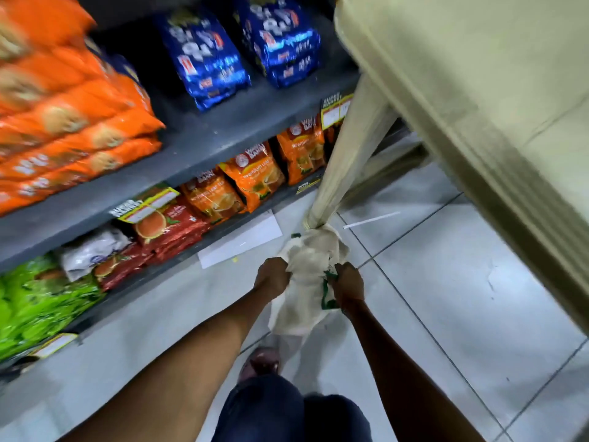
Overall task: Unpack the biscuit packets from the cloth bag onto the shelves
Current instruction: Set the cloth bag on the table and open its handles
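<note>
Left hand [273, 277] and right hand [348, 283] both clenching one cloth bag [306, 266] below shelves [197, 148]; two blue packets [204, 59] sitting above bag.

In front of me the grey shelf [204, 145] carries stacked orange packets [73, 132] and blue packets [207, 59]. Below, the pale tiled floor [446, 282] has a white sheet [242, 239] lying flat by the shelf base.
</note>
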Demonstrator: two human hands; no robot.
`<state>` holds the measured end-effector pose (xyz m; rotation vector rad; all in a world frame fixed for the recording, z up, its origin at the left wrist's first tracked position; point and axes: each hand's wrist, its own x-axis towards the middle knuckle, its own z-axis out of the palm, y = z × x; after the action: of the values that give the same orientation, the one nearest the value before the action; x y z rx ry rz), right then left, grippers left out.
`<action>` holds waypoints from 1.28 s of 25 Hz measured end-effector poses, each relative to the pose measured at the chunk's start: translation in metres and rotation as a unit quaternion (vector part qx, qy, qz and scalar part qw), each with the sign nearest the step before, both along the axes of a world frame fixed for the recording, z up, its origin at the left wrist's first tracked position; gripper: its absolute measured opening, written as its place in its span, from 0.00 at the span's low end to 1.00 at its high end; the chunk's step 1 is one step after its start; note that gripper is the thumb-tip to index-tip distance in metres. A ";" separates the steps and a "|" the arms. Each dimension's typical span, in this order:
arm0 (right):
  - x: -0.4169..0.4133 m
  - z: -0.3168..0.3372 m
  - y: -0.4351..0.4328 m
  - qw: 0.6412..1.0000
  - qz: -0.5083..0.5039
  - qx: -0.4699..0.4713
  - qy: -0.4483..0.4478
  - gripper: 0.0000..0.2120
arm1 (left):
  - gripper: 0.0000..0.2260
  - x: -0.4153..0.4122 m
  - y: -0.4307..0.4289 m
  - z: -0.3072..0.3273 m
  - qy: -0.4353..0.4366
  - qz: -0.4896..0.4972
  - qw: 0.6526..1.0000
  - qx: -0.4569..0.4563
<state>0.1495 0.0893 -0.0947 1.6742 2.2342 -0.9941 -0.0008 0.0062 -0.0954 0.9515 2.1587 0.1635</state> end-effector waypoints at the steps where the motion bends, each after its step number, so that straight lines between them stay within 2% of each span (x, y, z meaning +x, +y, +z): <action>1: -0.001 0.028 -0.008 1.000 -0.019 -0.007 0.010 0.14 | 0.12 -0.002 -0.005 0.029 0.006 0.002 1.000 0.000; 4: -0.006 0.089 -0.023 0.998 -0.041 -0.001 0.045 0.15 | 0.12 -0.008 -0.015 0.093 0.028 -0.010 0.999 0.022; 8: -0.020 0.204 -0.031 0.996 -0.060 -0.003 0.065 0.16 | 0.11 -0.024 -0.014 0.215 0.056 -0.018 0.998 0.032; 12: -0.030 0.330 -0.037 0.999 -0.010 -0.037 0.037 0.14 | 0.13 -0.031 -0.025 0.351 0.089 -0.025 0.995 0.024; 16: -0.034 0.456 -0.041 0.991 0.120 -0.060 -0.015 0.12 | 0.13 -0.038 -0.044 0.476 0.132 -0.054 0.988 0.057; 19: -0.038 0.553 -0.022 0.980 0.184 -0.076 0.015 0.08 | 0.12 -0.038 -0.044 0.570 0.165 -0.065 0.977 0.116; 22: -0.038 0.651 -0.005 0.983 0.153 -0.067 0.074 0.15 | 0.11 -0.031 -0.032 0.653 0.178 -0.057 0.963 0.193; 25: -0.033 0.720 0.001 0.975 0.125 -0.085 0.163 0.11 | 0.12 -0.025 -0.021 0.711 0.214 -0.063 0.942 0.252; 29: -0.011 0.778 0.017 0.969 0.070 -0.002 0.239 0.21 | 0.10 -0.011 0.003 0.764 0.223 -0.056 0.909 0.347; 32: 0.004 0.798 0.042 0.962 0.034 0.087 0.256 0.15 | 0.08 0.000 0.043 0.783 0.217 -0.056 0.884 0.409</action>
<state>0.1535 0.1317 0.7029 1.5181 2.7529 -1.3773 -0.0006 0.0492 0.6881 1.7104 2.4529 0.9430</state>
